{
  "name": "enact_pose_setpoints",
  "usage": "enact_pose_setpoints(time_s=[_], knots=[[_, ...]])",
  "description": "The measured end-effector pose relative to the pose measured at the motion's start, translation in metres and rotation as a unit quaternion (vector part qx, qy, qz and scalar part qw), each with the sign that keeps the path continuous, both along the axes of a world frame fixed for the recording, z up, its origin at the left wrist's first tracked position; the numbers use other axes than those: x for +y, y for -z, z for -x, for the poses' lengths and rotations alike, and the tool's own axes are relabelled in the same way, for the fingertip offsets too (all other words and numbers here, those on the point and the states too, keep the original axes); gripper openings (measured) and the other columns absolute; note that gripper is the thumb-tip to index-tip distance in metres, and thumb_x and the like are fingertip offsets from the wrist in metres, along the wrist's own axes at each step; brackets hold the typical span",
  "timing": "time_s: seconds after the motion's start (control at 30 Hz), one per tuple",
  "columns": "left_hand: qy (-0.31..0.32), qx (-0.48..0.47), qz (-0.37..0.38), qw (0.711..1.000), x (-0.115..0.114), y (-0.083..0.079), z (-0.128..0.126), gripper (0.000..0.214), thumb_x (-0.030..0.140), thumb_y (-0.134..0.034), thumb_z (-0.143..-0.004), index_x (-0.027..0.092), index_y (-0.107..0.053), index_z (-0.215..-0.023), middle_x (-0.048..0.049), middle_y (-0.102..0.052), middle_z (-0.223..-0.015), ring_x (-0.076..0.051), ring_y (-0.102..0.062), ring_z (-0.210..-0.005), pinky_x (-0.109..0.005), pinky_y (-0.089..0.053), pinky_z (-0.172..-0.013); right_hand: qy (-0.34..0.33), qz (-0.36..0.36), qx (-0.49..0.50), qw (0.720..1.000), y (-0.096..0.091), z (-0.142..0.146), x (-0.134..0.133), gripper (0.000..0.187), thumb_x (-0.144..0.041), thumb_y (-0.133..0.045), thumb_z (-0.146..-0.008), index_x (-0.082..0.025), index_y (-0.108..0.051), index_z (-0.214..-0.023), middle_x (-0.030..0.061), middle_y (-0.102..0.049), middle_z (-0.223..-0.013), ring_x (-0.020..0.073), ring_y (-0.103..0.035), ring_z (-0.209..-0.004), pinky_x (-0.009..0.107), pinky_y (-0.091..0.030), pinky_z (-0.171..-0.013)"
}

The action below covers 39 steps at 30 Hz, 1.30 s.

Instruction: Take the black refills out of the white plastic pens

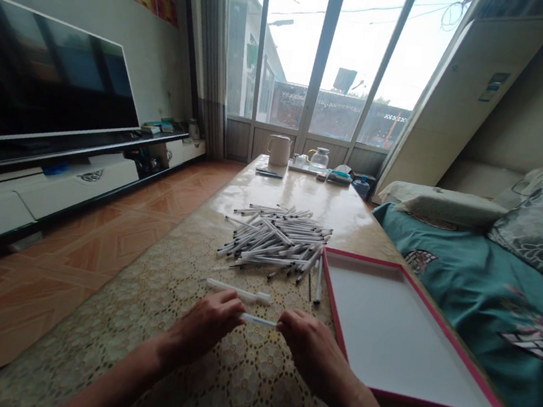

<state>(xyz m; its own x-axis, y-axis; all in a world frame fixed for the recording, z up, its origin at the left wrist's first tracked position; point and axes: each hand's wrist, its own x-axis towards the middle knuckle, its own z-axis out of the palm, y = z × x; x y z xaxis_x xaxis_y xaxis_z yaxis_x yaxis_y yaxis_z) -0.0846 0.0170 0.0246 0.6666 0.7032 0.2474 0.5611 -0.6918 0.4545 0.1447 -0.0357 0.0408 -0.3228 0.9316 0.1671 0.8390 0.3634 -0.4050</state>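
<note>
Two bare hands hold one white pen (259,321) low over a lace-covered table (166,269), just left of the left rim of a pink-edged tray (385,327). The pen's long axis runs side to side, pointing toward the tray. The left hand (206,326) pinches its left end and the right hand (312,347) pinches its right end, fingertips pressed together on it. The right hand is nearer the tray. A loose pen (239,290) lies just beyond the hands, and a pile (277,238) lies beside the tray's far left corner.
</note>
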Motion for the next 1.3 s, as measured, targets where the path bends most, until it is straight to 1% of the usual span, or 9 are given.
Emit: enact_pose_setpoints(time_s=[0.17,0.3,0.43,0.6,0.8,0.9,1.0,1.13,1.3], knots=[[0.036,-0.015,0.016,0.999,-0.007,0.010,-0.010,0.020,0.027,-0.043,-0.091,0.019,-0.051,-0.075,-0.0002,-0.053,-0.073,-0.013,-0.049,-0.061,-0.023,-0.034,-0.056,-0.080,0.078,0.019,0.994,0.005,0.000,-0.002,0.026,-0.032,-0.039,-0.095,-0.021,-0.051,-0.075,-0.0053,-0.050,-0.059,0.0083,-0.039,-0.052,0.021,-0.023,-0.049],[0.036,-0.053,0.058,0.996,-0.008,0.017,-0.016,0.029,0.031,-0.038,-0.091,0.019,-0.046,-0.066,0.0037,-0.043,-0.061,-0.011,-0.041,-0.055,-0.023,-0.029,-0.053,-0.107,0.098,0.043,0.989,0.017,0.005,-0.001,0.030,-0.030,-0.036,-0.096,-0.019,-0.050,-0.072,-0.0048,-0.052,-0.059,0.0070,-0.040,-0.052,0.019,-0.025,-0.049],[0.006,-0.097,0.130,0.987,-0.005,0.015,-0.020,0.038,0.037,-0.038,-0.090,0.019,-0.037,-0.057,0.0060,-0.031,-0.054,-0.010,-0.033,-0.051,-0.024,-0.023,-0.050,-0.063,0.035,-0.043,0.996,0.031,0.011,0.004,0.021,-0.027,-0.044,-0.093,-0.019,-0.051,-0.074,-0.0025,-0.059,-0.058,0.0084,-0.046,-0.048,0.022,-0.019,-0.046],[-0.026,-0.170,0.286,0.943,0.004,0.011,-0.022,0.044,0.052,-0.039,-0.084,0.020,-0.030,-0.055,0.0064,-0.024,-0.054,-0.009,-0.022,-0.050,-0.024,-0.017,-0.047,-0.060,-0.075,-0.124,0.988,0.030,0.013,0.010,0.014,-0.028,-0.050,-0.092,-0.019,-0.051,-0.080,0.0002,-0.066,-0.067,0.0135,-0.059,-0.053,0.026,-0.017,-0.047],[-0.035,-0.190,0.322,0.927,0.006,0.011,-0.021,0.047,0.058,-0.037,-0.083,0.021,-0.029,-0.056,0.0077,-0.021,-0.052,-0.009,-0.018,-0.048,-0.024,-0.017,-0.045,-0.065,-0.127,-0.127,0.981,0.024,0.018,0.011,0.014,-0.025,-0.049,-0.092,-0.020,-0.050,-0.079,-0.0005,-0.064,-0.069,0.0147,-0.061,-0.059,0.025,-0.024,-0.048],[-0.029,-0.190,0.302,0.934,0.003,0.010,-0.019,0.046,0.056,-0.038,-0.084,0.020,-0.036,-0.057,0.0068,-0.027,-0.052,-0.009,-0.025,-0.049,-0.023,-0.022,-0.047,-0.050,-0.086,-0.091,0.991,0.020,0.017,0.010,0.017,-0.028,-0.048,-0.092,-0.019,-0.052,-0.079,-0.0002,-0.063,-0.067,0.0137,-0.059,-0.057,0.023,-0.026,-0.048],[-0.004,-0.176,0.217,0.960,-0.002,0.012,-0.015,0.042,0.050,-0.038,-0.087,0.017,-0.045,-0.061,0.0047,-0.036,-0.056,-0.011,-0.036,-0.054,-0.022,-0.028,-0.053,-0.070,0.022,0.005,0.997,0.014,0.013,0.009,0.026,-0.031,-0.039,-0.095,-0.019,-0.057,-0.080,-0.0013,-0.061,-0.066,0.0114,-0.056,-0.058,0.021,-0.031,-0.051],[0.032,-0.160,0.149,0.975,-0.006,0.014,-0.013,0.035,0.040,-0.038,-0.090,0.017,-0.049,-0.066,0.0037,-0.041,-0.059,-0.011,-0.040,-0.056,-0.022,-0.031,-0.054,-0.140,0.159,0.115,0.971,0.013,0.008,0.009,0.041,-0.033,-0.029,-0.098,-0.017,-0.061,-0.078,-0.0028,-0.055,-0.060,0.0081,-0.049,-0.054,0.017,-0.033,-0.050],[0.003,-0.148,0.166,0.975,-0.006,0.009,-0.018,0.039,0.038,-0.040,-0.089,0.018,-0.041,-0.056,0.0056,-0.032,-0.053,-0.009,-0.032,-0.051,-0.022,-0.025,-0.050,-0.072,0.070,0.024,0.995,0.031,0.016,0.008,0.032,-0.030,-0.040,-0.094,-0.017,-0.053,-0.068,-0.0025,-0.055,-0.056,0.0083,-0.044,-0.049,0.021,-0.023,-0.046]])
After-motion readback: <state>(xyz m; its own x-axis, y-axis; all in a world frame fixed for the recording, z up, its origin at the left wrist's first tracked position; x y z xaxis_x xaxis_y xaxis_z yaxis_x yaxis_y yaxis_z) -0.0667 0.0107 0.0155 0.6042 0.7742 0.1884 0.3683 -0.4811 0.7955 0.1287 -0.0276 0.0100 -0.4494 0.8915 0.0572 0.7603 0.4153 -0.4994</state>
